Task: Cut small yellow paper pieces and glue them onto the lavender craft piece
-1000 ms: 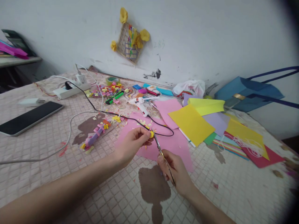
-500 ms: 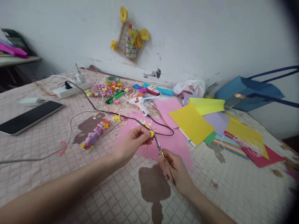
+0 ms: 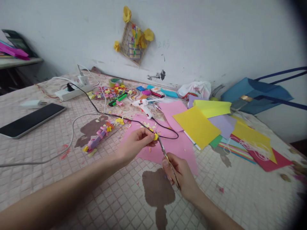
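Observation:
Between the thumb and fingertips of my left hand [image 3: 139, 142] is pinched a small yellow foam piece [image 3: 155, 137]. My right hand [image 3: 179, 172] is closed around a pair of scissors [image 3: 165, 155], their blades pointing up and left to the yellow piece's edge. Both hands are over a pink sheet [image 3: 172, 147] strewn with little yellow and pale scraps. Just beyond them lies a white glue gun [image 3: 144, 108] with a black cord. Left of my left hand rests a purple strip decorated with pink, orange and yellow pieces [image 3: 98, 138].
Coloured sheets [image 3: 196, 127] and white string [image 3: 255, 148] spread to the right, before a blue bag [image 3: 254, 95]. Far left are a phone [image 3: 33, 119] and a power strip [image 3: 74, 92]. Small foam flowers [image 3: 109, 93], a green cutter [image 3: 118, 99] and tape [image 3: 115, 82] lie at the back.
Almost nothing differs. Both hands keep their places, with the scissor tips still at the edge of the yellow foam piece.

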A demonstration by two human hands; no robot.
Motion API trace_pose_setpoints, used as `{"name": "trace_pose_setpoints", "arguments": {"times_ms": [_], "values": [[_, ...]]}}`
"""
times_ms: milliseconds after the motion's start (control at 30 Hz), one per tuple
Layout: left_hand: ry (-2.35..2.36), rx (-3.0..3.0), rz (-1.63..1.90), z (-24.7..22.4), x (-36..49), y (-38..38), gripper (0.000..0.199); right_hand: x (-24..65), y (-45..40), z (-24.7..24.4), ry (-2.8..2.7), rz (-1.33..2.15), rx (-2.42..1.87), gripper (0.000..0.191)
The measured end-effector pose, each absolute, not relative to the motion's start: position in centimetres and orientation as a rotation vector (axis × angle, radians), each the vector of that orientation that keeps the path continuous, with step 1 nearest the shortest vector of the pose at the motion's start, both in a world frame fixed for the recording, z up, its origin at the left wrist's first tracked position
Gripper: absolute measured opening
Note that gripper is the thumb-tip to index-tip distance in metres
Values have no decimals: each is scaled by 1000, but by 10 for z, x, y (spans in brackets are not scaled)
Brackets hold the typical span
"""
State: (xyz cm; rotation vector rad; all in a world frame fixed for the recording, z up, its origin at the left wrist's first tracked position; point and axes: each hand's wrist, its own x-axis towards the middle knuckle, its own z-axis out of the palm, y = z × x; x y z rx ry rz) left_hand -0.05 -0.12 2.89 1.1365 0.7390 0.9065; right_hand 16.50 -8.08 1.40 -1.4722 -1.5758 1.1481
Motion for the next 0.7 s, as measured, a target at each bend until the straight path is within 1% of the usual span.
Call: {"name": "trace_pose_setpoints", "arguments": {"times_ms": [433,700], "values": [[681,1240,808,39,-9,8,16,167,-82,16,-1597,1142,-1470,41],[650,1168,798,38,-8,6,16,163,-84,21,-1437,1352,-1362,45]]}}
